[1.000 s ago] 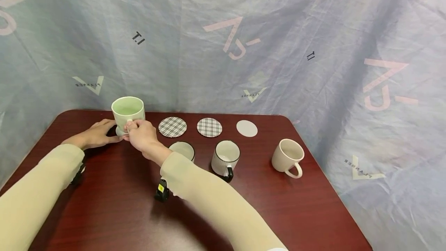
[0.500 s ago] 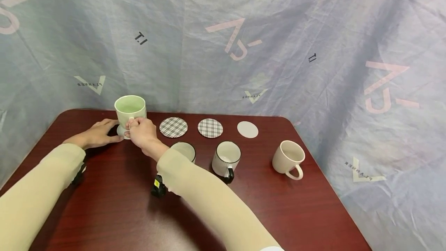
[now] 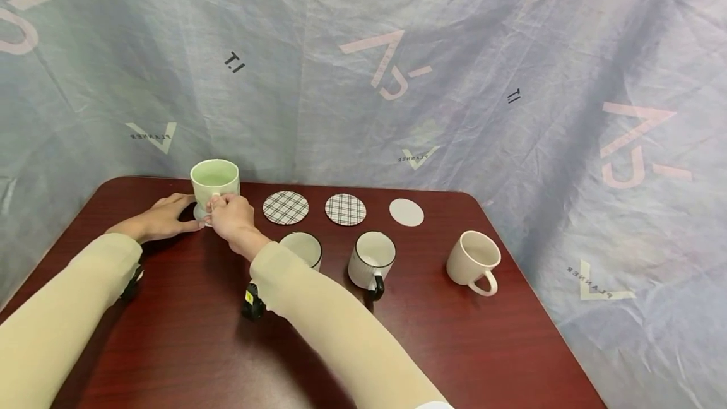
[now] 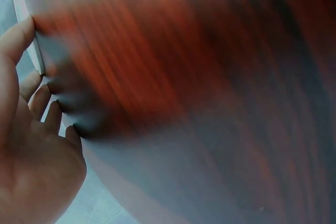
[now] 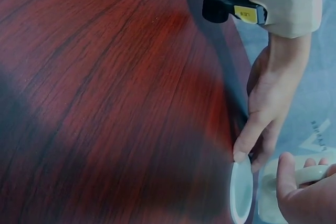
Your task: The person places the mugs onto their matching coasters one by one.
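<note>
My right hand (image 3: 231, 214) grips the handle of a pale green mug (image 3: 214, 177) at the table's left rear; in the right wrist view, the thumb and fingers close round that handle (image 5: 311, 174). Under the mug lies a pale round coaster (image 3: 200, 214), mostly hidden from the head by mug and hand. On its left side my left hand (image 3: 165, 216) holds the coaster's edge. The left wrist view shows the thumb on the near rim of the coaster (image 4: 21, 3) and the other fingers behind it. Mug and coaster overlap in the head view.
Two plaid coasters (image 3: 286, 208) and a plain white one (image 3: 406, 212) lie in a row to the right. Nearer stand a black-rimmed mug (image 3: 302, 246), partly behind my right sleeve, another with a black handle (image 3: 372, 260), and a cream mug (image 3: 473, 260). A printed cloth (image 3: 307, 81) hangs behind.
The green mug has shifted slightly right and then sunk a little toward the coaster. My left hand stays at the coaster's edge. The view itself has drifted slightly.
</note>
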Demonstrator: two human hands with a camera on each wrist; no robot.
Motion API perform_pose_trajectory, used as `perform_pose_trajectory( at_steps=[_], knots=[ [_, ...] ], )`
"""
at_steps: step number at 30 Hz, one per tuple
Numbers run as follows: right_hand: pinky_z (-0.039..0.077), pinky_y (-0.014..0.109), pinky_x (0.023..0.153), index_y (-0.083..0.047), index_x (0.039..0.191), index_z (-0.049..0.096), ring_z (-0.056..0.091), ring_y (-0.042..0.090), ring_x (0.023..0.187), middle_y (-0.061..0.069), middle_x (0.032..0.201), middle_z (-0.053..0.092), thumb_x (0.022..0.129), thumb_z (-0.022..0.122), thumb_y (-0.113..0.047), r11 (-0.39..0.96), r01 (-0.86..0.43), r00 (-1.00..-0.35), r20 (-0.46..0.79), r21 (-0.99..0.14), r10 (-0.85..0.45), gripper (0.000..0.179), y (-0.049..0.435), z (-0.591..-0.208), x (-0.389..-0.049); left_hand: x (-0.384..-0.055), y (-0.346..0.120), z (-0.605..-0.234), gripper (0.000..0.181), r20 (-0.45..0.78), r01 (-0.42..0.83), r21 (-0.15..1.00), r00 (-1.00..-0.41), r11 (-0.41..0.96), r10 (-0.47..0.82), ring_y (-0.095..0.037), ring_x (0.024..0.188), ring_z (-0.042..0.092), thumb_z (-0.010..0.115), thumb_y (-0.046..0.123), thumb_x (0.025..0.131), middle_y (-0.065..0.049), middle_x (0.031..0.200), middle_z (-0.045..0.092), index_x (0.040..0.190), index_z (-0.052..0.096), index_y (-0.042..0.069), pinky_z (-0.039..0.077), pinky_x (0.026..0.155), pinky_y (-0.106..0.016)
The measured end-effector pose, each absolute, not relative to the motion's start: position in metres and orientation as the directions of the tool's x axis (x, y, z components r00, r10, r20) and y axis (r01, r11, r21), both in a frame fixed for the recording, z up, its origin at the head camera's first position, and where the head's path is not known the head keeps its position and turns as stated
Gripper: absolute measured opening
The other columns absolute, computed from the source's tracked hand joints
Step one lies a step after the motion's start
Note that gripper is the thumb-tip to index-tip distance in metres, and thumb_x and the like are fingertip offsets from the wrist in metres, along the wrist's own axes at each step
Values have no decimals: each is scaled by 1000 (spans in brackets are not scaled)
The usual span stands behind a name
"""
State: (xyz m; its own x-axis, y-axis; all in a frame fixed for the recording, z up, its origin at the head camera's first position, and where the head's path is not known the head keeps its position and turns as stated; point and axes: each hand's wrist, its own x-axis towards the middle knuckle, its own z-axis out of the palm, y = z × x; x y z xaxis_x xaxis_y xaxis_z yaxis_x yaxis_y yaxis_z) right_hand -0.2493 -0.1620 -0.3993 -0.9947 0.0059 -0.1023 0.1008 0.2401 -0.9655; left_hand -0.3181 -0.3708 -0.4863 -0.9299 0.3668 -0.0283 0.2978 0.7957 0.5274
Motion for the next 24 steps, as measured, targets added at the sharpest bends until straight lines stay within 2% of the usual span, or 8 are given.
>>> perform_pose_trajectory(
  at_steps=[3, 8, 16, 24],
  knots=[
    [49, 17, 63, -9, 87, 75, 78, 16, 78, 8, 83, 77, 109, 62, -23, 268, 99, -995, -97, -958, 19, 30, -164, -403, -251, -318, -371, -486, 97, -33, 293, 540, -929, 789, 368, -64, 138, 25, 72, 51, 97, -41, 153, 30, 157, 32, -15, 22, 111, -79],
    [49, 18, 61, -10, 85, 75, 76, 15, 77, 5, 81, 76, 109, 62, -24, 287, 106, -994, -99, -952, 37, 30, -166, -410, -254, -319, -371, -488, 100, -34, 286, 546, -931, 788, 362, -64, 138, 24, 71, 56, 97, -40, 155, 29, 158, 31, -13, 22, 110, -79],
    [50, 16, 62, -10, 85, 75, 76, 14, 72, 5, 79, 77, 108, 64, -22, 285, 102, -995, -93, -953, 45, 28, -168, -414, -256, -307, -365, -476, 97, -48, 271, 540, -935, 797, 351, -65, 138, 23, 72, 50, 98, -41, 154, 28, 157, 30, -15, 23, 110, -79],
    [54, 16, 62, -9, 87, 75, 79, 17, 79, 6, 85, 78, 108, 64, -19, 230, 116, -993, -110, -966, 42, 25, -171, -420, -259, -301, -360, -465, 94, -98, 242, 520, -936, 819, 339, -66, 140, 20, 70, 41, 102, -43, 156, 24, 158, 23, -18, 20, 113, -78]
  ],
)
